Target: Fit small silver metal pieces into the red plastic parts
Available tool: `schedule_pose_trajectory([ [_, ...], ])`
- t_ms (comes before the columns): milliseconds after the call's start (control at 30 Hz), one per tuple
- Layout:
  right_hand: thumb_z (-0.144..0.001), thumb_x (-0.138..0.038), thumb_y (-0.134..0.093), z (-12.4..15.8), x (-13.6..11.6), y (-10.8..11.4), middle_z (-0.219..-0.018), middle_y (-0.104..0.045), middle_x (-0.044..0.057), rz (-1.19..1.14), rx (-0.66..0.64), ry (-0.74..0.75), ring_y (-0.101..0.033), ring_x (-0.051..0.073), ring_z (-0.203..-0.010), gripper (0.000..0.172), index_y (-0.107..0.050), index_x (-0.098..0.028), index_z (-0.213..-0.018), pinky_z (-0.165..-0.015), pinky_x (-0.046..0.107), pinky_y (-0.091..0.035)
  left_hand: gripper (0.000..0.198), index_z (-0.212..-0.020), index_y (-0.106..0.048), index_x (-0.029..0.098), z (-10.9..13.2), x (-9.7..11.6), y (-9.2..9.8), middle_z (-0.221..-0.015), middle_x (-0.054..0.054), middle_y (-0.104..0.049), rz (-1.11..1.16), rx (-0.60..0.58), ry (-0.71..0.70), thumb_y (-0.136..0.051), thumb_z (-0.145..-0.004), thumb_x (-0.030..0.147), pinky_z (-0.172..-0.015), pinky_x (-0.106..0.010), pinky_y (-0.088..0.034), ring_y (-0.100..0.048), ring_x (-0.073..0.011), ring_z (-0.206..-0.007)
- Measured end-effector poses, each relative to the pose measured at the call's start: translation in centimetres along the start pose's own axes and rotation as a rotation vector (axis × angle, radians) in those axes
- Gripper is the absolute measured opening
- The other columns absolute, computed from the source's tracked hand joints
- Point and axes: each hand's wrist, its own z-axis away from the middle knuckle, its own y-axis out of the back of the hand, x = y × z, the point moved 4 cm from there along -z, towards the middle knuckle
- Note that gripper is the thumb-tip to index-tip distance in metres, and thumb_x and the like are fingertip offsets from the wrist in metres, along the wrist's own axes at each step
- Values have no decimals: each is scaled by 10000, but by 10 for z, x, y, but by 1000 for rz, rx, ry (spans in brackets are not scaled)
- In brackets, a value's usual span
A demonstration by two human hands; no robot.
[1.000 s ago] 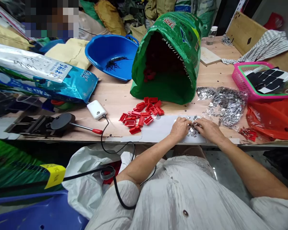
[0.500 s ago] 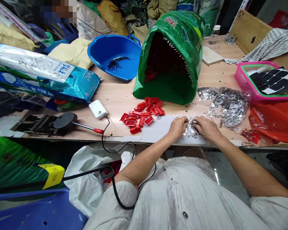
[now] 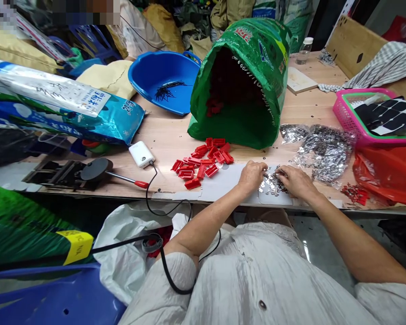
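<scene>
Small shiny metal pieces (image 3: 272,186) lie scattered on a pale grey sheet (image 3: 228,183) at the table's front edge. On their left side is my left hand (image 3: 253,177), fingers curled and closed at the tips. My right hand (image 3: 296,181) is on the other side, its thumb and fingers pinched together over the edge of the pieces. Whatever either hand pinches is too small to make out. Left of my hands lies a loose heap of red plastic box-shaped parts (image 3: 201,170), with a large green bag (image 3: 237,131) gaping open behind it, more red parts inside.
Clear plastic bags of metal pieces (image 3: 328,151) lie right of my hands, near a pink basket (image 3: 340,108) and a red bag (image 3: 385,174). A blue basin (image 3: 138,74) stands behind. At left are a white power bank (image 3: 141,154) and a lever tool (image 3: 96,170).
My right hand has shifted slightly right, widening the gap between my hands over the metal pieces. The left hand stays nearly in place. The whole view has shifted a little.
</scene>
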Motion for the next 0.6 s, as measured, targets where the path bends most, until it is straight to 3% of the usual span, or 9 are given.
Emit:
schedule_pose_trajectory([
  [300, -922, -299, -500, -1, -9, -3, -1126, -667, 42, 7, -54, 50, -620, 226, -979, 280, -632, -278, -1168, -748, 312, -429, 281, -1077, -705, 196, -9, -6, 4, -1023, -67, -728, -150, -13, 16, -487, -908, 142, -933, -326, -430, -590, -218, -1012],
  [467, -895, -305, -530, 1, -12, -2, -1055, -684, 28, -4, -85, 20, -618, 210, -926, 188, -639, -263, -1043, -693, 296, -396, 251, -1034, -725, 211, -10, -8, 3, -990, -57, -718, -156, -27, -9, -509, -913, 177, -927, -324, -427, -584, -204, -973],
  [600, -894, -291, -516, 1, -10, -2, -970, -691, 37, 30, -66, -3, -610, 205, -864, 145, -640, -249, -957, -663, 293, -368, 273, -1114, -707, 232, -6, -2, 3, -1104, -64, -668, -155, 7, -140, -544, -896, 205, -950, -340, -406, -529, -217, -1038],
])
